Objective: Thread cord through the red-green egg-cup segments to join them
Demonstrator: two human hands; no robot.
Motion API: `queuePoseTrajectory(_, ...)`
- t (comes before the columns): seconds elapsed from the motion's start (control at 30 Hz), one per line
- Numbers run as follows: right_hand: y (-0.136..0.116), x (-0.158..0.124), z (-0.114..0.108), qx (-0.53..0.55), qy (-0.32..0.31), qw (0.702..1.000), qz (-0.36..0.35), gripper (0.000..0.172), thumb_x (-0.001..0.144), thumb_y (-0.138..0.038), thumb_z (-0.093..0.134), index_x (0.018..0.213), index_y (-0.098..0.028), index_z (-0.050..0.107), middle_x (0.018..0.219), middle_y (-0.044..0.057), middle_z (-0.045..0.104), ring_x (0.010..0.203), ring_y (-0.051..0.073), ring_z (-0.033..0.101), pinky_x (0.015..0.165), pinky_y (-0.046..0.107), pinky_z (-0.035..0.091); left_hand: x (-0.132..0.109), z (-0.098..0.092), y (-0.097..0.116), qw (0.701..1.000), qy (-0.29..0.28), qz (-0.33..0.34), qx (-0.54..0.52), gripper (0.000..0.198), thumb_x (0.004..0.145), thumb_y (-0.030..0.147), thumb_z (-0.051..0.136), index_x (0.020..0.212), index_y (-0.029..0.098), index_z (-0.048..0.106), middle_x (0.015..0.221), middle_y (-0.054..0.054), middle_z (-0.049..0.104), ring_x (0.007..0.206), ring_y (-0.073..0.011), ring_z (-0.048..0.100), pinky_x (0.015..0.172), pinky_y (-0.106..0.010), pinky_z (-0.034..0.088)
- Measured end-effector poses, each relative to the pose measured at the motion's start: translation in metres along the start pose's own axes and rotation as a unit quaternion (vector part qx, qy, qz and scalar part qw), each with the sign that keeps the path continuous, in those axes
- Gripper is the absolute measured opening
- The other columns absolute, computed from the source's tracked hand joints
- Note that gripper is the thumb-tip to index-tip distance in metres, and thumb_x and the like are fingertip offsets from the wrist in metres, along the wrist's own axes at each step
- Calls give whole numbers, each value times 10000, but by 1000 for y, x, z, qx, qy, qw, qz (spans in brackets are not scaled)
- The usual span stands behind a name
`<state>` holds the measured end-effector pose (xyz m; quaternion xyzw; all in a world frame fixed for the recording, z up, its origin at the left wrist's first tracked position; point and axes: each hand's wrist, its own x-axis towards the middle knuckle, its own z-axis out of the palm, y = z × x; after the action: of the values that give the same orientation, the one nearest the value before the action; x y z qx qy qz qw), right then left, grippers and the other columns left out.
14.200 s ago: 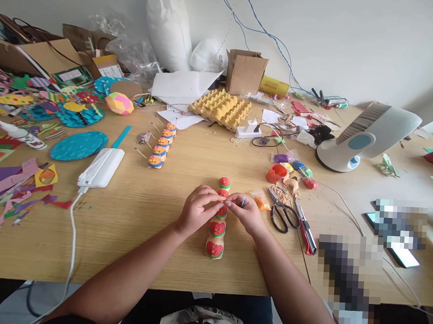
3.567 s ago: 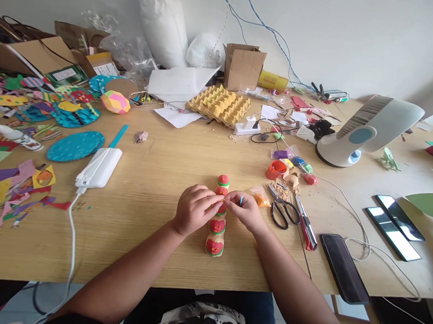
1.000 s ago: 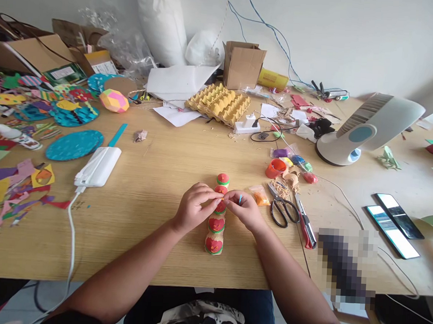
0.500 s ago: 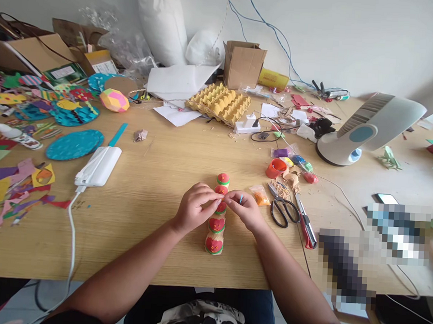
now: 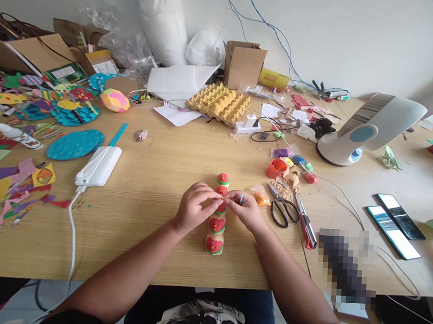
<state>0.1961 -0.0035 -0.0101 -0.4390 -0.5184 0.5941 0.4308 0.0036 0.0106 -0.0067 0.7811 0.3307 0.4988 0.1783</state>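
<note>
A row of painted red and green egg-carton cups (image 5: 216, 224) lies on the wooden table (image 5: 152, 212), running away from me. Both hands meet above the middle of that row. My left hand (image 5: 195, 207) is curled, its fingertips pinched on something small and orange that I cannot make out. Pinched against it from the right is my right hand (image 5: 243, 209), with a thin blue sliver showing at its knuckles. The cups under my hands are partly hidden.
Scissors (image 5: 282, 212), a red utility knife (image 5: 305, 227) and an orange cup (image 5: 275, 168) lie right of my hands. A desk fan (image 5: 366, 131), phones (image 5: 394, 224), a yellow egg tray (image 5: 219, 104), a cardboard box (image 5: 243, 66), a white power bank (image 5: 98, 165) and paper scraps (image 5: 15, 185) surround them.
My hands have stayed pinched over the cup row. A second row of small painted cups near the power bank, seen in the oldest frame, is gone. A green sheet at the right edge has shifted.
</note>
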Motion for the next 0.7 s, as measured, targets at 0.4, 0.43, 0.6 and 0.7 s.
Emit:
queuePoseTrajectory(0.4,-1,-1,0,-8,0,1000,17,407,763,-558,789,850,-169,707,676,2,620,620,132,519,603,274,397,0,1,1,1000,2,-8,-3,46,901,172,694,882,206,719,804,-20,724,777,-155,630,742,-316,520)
queuePoseTrajectory(0.43,-2,-1,0,-7,0,1000,17,405,765,-556,787,850,-169,705,675,1,618,618,130,516,601,272,395,1,1,2,1000,1,-8,-3,49,901,168,691,880,204,717,803,-20,723,777,-153,629,744,-315,519)
queuePoseTrajectory(0.6,-2,0,-1,1,11,1000,10,388,763,-544,789,829,-175,690,665,-12,584,616,121,483,589,262,370,2,0,3,1000,-1,-11,-10,55,897,156,688,877,202,711,807,-20,722,780,-154,633,751,-311,521)
queuePoseTrajectory(0.7,-2,1,-1,5,16,1000,5,385,758,-545,791,822,-180,687,676,-12,578,631,122,479,590,259,368,1,0,3,1000,-1,-15,-20,63,894,147,687,889,205,712,820,-19,723,794,-156,641,764,-312,525)
